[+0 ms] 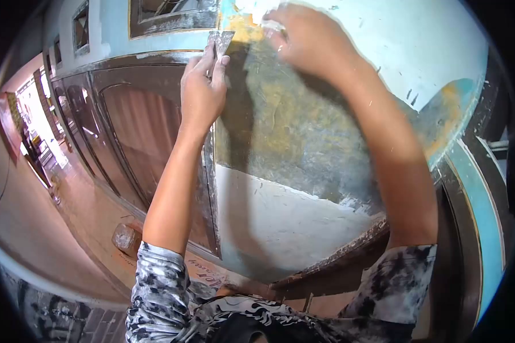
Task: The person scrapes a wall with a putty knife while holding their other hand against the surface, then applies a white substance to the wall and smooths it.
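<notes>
My left hand [203,88] is raised and closed around a putty knife [221,44]. Its flared blade is speckled with grey-white smears and points up, beside the edge between the dark door frame and the wall. Higher and to the right, my right hand [300,37] is up against the wall [286,114], its fingers curled and a little blurred. Something whitish shows at those fingertips, too smeared to name. The wall there has a bare, mottled yellow-grey patch, with white coating above and below it. Both forearms reach up, and their shadows fall across the wall.
Brown doors with curtained glass [146,108] line the left. A framed opening [169,17] sits above them. On the floor at lower left stands a clear container [123,236]. A dark ledge [337,254] runs below the wall, and a blue-edged frame [475,200] stands at right.
</notes>
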Tool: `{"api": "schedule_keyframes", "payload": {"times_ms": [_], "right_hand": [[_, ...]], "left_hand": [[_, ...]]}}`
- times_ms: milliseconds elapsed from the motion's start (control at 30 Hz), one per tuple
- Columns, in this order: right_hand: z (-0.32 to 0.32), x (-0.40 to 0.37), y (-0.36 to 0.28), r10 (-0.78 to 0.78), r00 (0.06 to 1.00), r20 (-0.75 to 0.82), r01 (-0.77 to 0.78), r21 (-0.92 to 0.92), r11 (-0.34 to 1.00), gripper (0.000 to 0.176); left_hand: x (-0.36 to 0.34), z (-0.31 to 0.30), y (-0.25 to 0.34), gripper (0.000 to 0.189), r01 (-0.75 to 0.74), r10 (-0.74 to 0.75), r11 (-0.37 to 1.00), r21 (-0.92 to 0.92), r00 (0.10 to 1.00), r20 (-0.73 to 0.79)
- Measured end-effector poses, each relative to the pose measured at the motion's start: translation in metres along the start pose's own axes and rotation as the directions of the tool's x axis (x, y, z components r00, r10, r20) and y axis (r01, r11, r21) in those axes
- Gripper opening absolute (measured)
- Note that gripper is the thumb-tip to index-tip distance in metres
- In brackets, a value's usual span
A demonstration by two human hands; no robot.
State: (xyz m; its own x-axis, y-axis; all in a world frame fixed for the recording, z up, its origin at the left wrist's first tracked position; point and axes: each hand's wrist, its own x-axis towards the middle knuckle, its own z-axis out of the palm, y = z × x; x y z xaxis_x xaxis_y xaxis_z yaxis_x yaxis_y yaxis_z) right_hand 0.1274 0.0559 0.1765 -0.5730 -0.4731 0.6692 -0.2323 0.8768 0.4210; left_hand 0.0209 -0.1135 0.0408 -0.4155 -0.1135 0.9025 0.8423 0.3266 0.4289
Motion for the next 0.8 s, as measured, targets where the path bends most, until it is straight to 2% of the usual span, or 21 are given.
{"api": "schedule_keyframes", "payload": {"times_ms": [33, 67, 100, 133, 167, 200, 233, 300, 333, 567, 800], "right_hand": [[-0.015, 0.011, 0.005, -0.048, 0.997, -0.054, 0.045, -0.055, 0.997, 0.036], [-0.054, 0.043, -0.006, 0.235, 0.903, 0.361, -0.175, -0.191, 0.966, 0.055], [-0.043, 0.046, 0.006, 0.225, 0.907, 0.357, -0.167, -0.186, 0.968, 0.055], [-0.023, 0.042, 0.027, 0.083, 0.996, 0.038, -0.069, -0.281, 0.957, 0.055], [-0.009, 0.038, 0.041, -0.103, 0.958, -0.269, -0.011, -0.395, 0.919, 0.055], [-0.005, 0.035, 0.043, -0.103, 0.955, -0.278, -0.030, -0.437, 0.899, 0.054], [0.015, 0.034, 0.061, -0.091, 0.958, -0.272, -0.040, -0.442, 0.896, 0.054], [0.032, 0.035, 0.076, -0.230, 0.892, -0.389, -0.015, -0.534, 0.845, 0.055], [0.029, 0.033, 0.072, -0.216, 0.898, -0.383, -0.013, -0.513, 0.858, 0.053], [0.030, 0.031, 0.069, -0.203, 0.896, -0.395, -0.015, -0.484, 0.875, 0.050], [0.033, 0.030, 0.068, -0.188, 0.877, -0.442, -0.036, -0.451, 0.892, 0.048]], "left_hand": [[0.001, -0.008, 0.008, 0.041, 0.016, -0.018, 0.994, 0.105, 1.000, 0.011], [0.002, -0.010, 0.016, 0.037, 0.035, -0.033, 0.993, 0.113, 0.999, -0.016], [0.004, -0.010, 0.012, 0.037, 0.036, -0.033, 0.992, 0.121, 0.999, -0.024], [0.007, -0.007, 0.005, 0.040, -0.074, 0.086, 0.986, 0.152, 0.994, -0.070], [0.009, -0.006, 0.001, 0.043, -0.183, 0.206, 0.965, 0.189, 0.973, -0.109], [0.010, -0.008, 0.008, 0.051, -0.173, 0.198, 0.956, 0.238, 0.977, -0.084], [0.014, 0.006, 0.001, 0.051, -0.178, 0.199, 0.958, 0.226, 0.977, -0.074], [0.016, 0.005, 0.006, 0.056, -0.198, 0.219, 0.925, 0.325, 0.975, -0.028], [0.017, 0.008, 0.009, 0.054, -0.162, 0.181, 0.935, 0.317, 0.983, -0.033], [0.027, 0.026, 0.001, 0.055, -0.157, 0.180, 0.930, 0.331, 0.983, -0.040], [0.044, 0.032, -0.010, 0.058, -0.265, 0.308, 0.892, 0.367, 0.949, -0.064]]}}
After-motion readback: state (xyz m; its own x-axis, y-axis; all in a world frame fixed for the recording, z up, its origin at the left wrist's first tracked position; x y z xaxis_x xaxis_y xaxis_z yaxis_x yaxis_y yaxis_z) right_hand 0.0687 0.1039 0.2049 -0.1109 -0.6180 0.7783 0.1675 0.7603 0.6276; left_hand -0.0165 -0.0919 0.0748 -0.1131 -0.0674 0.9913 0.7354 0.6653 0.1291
